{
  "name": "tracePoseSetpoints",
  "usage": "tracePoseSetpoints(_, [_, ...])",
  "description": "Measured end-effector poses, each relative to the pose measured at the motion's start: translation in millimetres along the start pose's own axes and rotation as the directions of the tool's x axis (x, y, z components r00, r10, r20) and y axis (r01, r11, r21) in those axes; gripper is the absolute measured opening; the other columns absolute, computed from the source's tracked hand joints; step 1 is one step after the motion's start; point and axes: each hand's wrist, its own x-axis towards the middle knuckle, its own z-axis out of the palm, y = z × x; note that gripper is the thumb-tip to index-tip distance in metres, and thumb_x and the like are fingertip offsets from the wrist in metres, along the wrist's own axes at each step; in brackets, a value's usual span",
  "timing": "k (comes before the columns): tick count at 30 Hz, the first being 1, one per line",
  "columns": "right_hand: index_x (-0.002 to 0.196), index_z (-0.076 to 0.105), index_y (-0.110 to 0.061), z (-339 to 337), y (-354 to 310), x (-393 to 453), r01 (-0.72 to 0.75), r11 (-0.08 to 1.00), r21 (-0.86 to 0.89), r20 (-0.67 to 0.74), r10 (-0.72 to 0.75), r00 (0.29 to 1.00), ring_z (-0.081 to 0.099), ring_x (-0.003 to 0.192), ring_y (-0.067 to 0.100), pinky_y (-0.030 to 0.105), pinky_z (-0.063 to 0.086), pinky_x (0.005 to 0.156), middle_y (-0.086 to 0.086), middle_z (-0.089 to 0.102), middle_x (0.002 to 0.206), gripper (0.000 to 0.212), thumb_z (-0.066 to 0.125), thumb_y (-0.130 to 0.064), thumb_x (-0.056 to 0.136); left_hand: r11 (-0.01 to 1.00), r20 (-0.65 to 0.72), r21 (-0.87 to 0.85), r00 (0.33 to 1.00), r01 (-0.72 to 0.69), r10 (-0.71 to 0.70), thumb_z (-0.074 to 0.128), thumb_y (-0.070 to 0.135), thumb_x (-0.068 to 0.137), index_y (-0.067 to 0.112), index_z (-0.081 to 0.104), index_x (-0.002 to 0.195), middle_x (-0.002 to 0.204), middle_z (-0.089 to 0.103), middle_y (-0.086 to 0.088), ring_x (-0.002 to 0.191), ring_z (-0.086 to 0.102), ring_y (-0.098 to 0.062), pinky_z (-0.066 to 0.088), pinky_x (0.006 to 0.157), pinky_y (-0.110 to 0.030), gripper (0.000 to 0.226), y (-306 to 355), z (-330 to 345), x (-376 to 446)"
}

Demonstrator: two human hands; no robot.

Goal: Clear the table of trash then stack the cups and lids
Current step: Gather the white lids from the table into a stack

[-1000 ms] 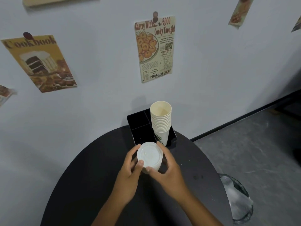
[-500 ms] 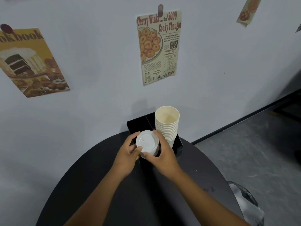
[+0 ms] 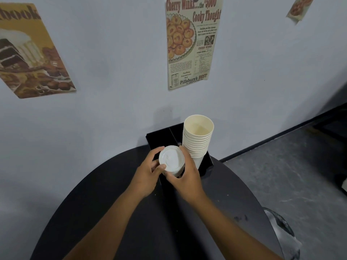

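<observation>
A stack of white plastic lids (image 3: 171, 160) is held between both hands over the front left compartment of the black organizer (image 3: 155, 136). My left hand (image 3: 148, 171) grips the stack from the left, thumb on its near edge. My right hand (image 3: 185, 177) grips it from the right and below. A tall stack of cream paper cups (image 3: 197, 139) stands upright in the organizer's right compartment, just right of the lids. The lids' lower part is hidden by my fingers.
The organizer stands at the far edge of a round black table (image 3: 116, 212), against a pale wall with posters (image 3: 191, 42). A bin with a clear liner (image 3: 281, 233) sits on the grey floor past the table's right edge.
Both hands carried the lid stack away from me, from above the table middle to over the organizer beside the cups. The camera moved closer.
</observation>
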Motion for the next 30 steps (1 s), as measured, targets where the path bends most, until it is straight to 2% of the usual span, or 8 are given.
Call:
tracePoseSetpoints(2, [0.148,0.041,-0.025,0.3,1.0,0.5,0.014,1.000,-0.001,0.002,-0.014,1.000,0.050,0.134,0.011,0.037,0.051,0.106,-0.013,0.053,0.141,0.080,0.084,-0.024,0.081,0.999,0.008,0.043,1.000,-0.010,0.010,0.062,0.015,0.101,0.053,0.045,0.140,0.122,0.074,0.013,0.120,0.064,0.002,0.047,0.099,-0.017,0.057,-0.4,-1.6,-0.5])
tracePoseSetpoints(5, [0.145,0.044,-0.026,2.0,3.2,-0.7,0.017,1.000,-0.011,0.017,-0.017,1.000,0.050,0.131,0.011,0.034,0.051,0.105,-0.012,0.054,0.137,0.077,0.084,-0.022,0.079,0.999,0.029,0.041,1.000,0.005,-0.006,0.070,0.011,0.095,0.048,0.046,0.142,0.125,0.072,0.009,0.120,0.065,-0.003,0.052,0.102,-0.022,0.064,-5.8,-5.5,-0.3])
tracePoseSetpoints(8, [0.148,0.040,-0.033,4.3,5.2,-3.6,-0.009,0.999,-0.041,0.012,0.010,1.000,0.042,0.133,0.003,0.020,0.043,0.105,-0.010,0.046,0.140,0.083,0.084,-0.025,0.077,0.999,0.057,0.047,0.998,0.000,-0.003,0.076,0.007,0.090,0.048,0.048,0.140,0.127,0.071,0.008,0.116,0.068,-0.005,0.056,0.093,-0.020,0.071,-8.1,-9.9,1.5])
tracePoseSetpoints(14, [0.141,0.039,-0.044,7.2,10.0,-6.4,-0.022,0.995,-0.093,0.014,0.023,1.000,0.042,0.126,-0.002,0.001,0.034,0.096,-0.011,0.043,0.134,0.084,0.087,-0.026,0.074,0.986,0.093,0.159,0.995,-0.051,0.037,0.080,0.003,0.085,0.051,0.048,0.132,0.120,0.060,0.026,0.100,0.068,0.000,0.056,0.088,-0.018,0.075,-6.2,-15.8,4.2])
tracePoseSetpoints(18, [0.131,0.037,-0.052,8.0,14.4,-5.2,-0.020,0.991,-0.135,0.021,0.023,1.000,0.040,0.119,-0.013,-0.003,0.033,0.090,-0.023,0.041,0.123,0.083,0.089,-0.024,0.072,0.969,0.109,0.234,0.993,-0.077,0.053,0.084,0.004,0.080,0.041,0.050,0.141,0.128,0.058,0.016,0.105,0.063,-0.011,0.056,0.093,-0.029,0.079,-10.3,-17.1,9.9])
tracePoseSetpoints(23, [0.138,0.047,-0.032,12.8,22.9,-2.0,-0.033,0.974,-0.225,0.032,0.041,0.999,0.046,0.116,0.005,0.011,0.040,0.091,-0.007,0.049,0.126,0.080,0.088,-0.039,0.069,0.935,0.113,0.332,0.990,-0.122,0.089,0.085,0.005,0.078,0.037,0.053,0.140,0.119,0.053,0.010,0.097,0.059,-0.011,0.051,0.082,-0.022,0.077,-18.4,-14.8,19.3])
tracePoseSetpoints(27, [0.141,0.046,-0.028,14.6,30.2,-1.7,-0.051,0.948,-0.314,0.047,0.069,0.996,0.046,0.120,0.014,0.034,0.051,0.096,-0.003,0.048,0.129,0.085,0.087,-0.041,0.067,0.915,0.132,0.379,0.987,-0.138,0.094,0.087,0.006,0.077,0.032,0.052,0.144,0.118,0.046,0.011,0.096,0.054,-0.008,0.044,0.079,-0.012,0.079,-26.5,-13.0,22.6])
tracePoseSetpoints(30, [0.142,0.046,-0.025,13.4,31.2,-2.7,-0.063,0.916,-0.397,0.063,0.096,0.993,0.046,0.124,0.022,0.042,0.052,0.096,-0.002,0.046,0.132,0.087,0.087,-0.043,0.068,0.896,0.134,0.419,0.986,-0.145,0.097,0.088,0.009,0.077,0.030,0.053,0.144,0.117,0.040,0.010,0.094,0.049,-0.007,0.043,0.087,-0.012,0.079,-30.3,-11.5,24.3])
